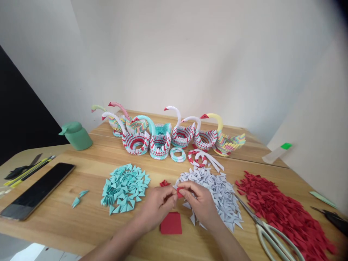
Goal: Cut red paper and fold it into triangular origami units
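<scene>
Between my fingertips is a small red piece of paper (179, 192), partly covered by the fingers. My right hand (199, 201) pinches it from the right, and my left hand (160, 204) pinches at its left edge. Just below them a stack of red paper squares (171, 223) lies on the wooden table. A few folded red pieces (164, 183) sit behind my left hand. The pile of white folded paper triangles (224, 204) spreads behind and beside my right hand; a pile of teal triangles (125, 188) lies left of my left hand.
Several folded-paper swans (160, 145) stand along the back, with paper rings (177, 154) before them. Scissors (268, 232) and a red triangle pile (282, 214) lie right. Left are a phone (38, 190), a green container (77, 137) and pencils (29, 170). A green-capped bottle (277, 153) is back right.
</scene>
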The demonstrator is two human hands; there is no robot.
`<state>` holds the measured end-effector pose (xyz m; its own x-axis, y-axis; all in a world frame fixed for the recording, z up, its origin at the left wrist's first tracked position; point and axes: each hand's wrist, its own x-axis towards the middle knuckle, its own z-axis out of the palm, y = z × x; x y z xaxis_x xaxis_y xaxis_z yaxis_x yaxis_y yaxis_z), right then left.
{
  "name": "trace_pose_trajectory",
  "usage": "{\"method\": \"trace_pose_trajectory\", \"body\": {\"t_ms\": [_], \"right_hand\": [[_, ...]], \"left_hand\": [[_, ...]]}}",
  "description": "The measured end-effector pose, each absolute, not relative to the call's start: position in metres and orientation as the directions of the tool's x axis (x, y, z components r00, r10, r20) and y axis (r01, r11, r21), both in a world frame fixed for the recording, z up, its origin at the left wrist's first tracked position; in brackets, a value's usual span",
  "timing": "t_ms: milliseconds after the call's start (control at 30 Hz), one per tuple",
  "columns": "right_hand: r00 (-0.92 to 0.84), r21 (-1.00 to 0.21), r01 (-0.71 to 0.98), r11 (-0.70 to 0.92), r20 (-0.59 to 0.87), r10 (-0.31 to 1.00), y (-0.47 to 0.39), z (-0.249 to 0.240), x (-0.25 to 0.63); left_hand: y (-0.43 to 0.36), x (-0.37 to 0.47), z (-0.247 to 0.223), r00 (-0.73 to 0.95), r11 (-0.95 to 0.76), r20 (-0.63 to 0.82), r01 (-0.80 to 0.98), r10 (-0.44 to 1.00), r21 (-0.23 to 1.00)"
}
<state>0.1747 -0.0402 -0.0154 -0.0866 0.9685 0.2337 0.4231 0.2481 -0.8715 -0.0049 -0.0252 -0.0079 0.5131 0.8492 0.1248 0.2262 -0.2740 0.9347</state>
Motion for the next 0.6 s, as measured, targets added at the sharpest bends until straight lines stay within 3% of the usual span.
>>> {"method": "trace_pose_trajectory", "body": {"t_ms": [433,600], "right_hand": [[-0.071,-0.901,0.36,0.241,0.231,0.97,-0.0418,-0.0143,0.1706],[-0.132,-0.817,0.471,0.332,0.307,0.943,-0.0421,-0.0093,0.1721]], "left_hand": [[-0.0223,0.0021,-0.0118,0.372,-0.222,0.146,0.17,0.917,0.96],[-0.0232,-0.0003,-0.012,0.422,-0.292,0.168,0.247,0.891,0.924]]}}
